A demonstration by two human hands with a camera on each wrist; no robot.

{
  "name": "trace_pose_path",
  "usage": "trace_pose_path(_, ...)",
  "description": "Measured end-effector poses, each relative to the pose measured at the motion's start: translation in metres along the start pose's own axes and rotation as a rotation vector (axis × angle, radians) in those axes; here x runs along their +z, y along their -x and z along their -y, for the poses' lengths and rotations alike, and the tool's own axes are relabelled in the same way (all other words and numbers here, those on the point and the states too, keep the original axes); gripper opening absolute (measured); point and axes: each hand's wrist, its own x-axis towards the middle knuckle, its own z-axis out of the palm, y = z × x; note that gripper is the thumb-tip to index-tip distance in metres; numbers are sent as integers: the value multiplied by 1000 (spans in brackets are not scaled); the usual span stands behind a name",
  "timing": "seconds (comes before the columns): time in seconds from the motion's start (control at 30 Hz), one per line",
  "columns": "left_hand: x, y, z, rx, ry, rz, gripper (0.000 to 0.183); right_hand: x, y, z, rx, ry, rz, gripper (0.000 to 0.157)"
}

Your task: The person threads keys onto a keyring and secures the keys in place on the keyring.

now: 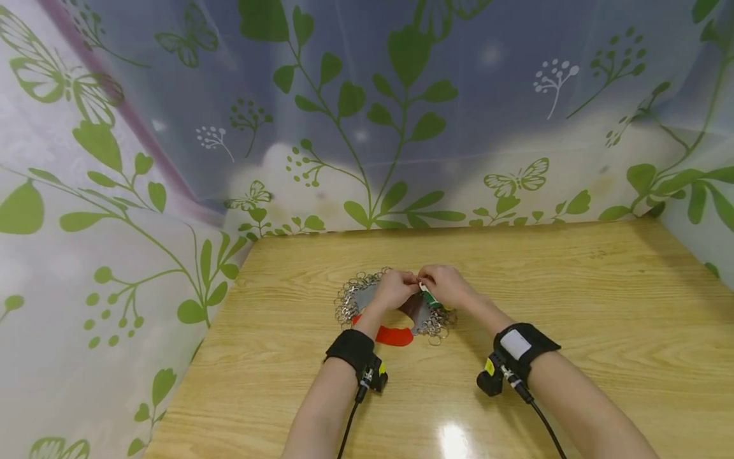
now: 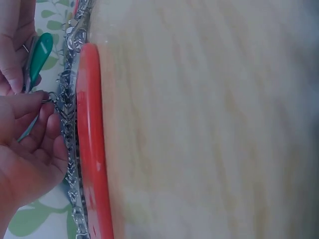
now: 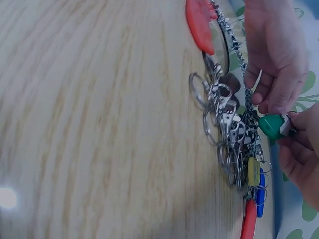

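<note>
My left hand (image 1: pixel 395 290) pinches a small metal key ring (image 2: pixel 50 98) between thumb and fingertip. Close beside it, my right hand (image 1: pixel 446 285) pinches a green plastic key tag (image 3: pixel 271 126) with a pale end. Both hands are over a grey, round-edged holder (image 1: pixel 364 294) with many split rings and short chains (image 1: pixel 346 303) around its rim. The green tag also shows in the left wrist view, partly behind fingers. On the near side of the holder is a smooth, curved red piece (image 1: pixel 395 336).
Yellow (image 3: pixel 253 172), blue (image 3: pixel 260 194) and red tags (image 3: pixel 248 219) hang among the rings at the right. The wooden table (image 1: pixel 573 306) runs back to a leaf-patterned cloth wall (image 1: pixel 367 127). Camera cables (image 1: pixel 541 414) trail from both wrists.
</note>
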Motion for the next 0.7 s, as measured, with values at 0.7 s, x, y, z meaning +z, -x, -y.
trace_pose_path(0.7, -5, -4, 4, -85, 68, -179, 19, -13, -23, 6, 566, -1036, 57, 43)
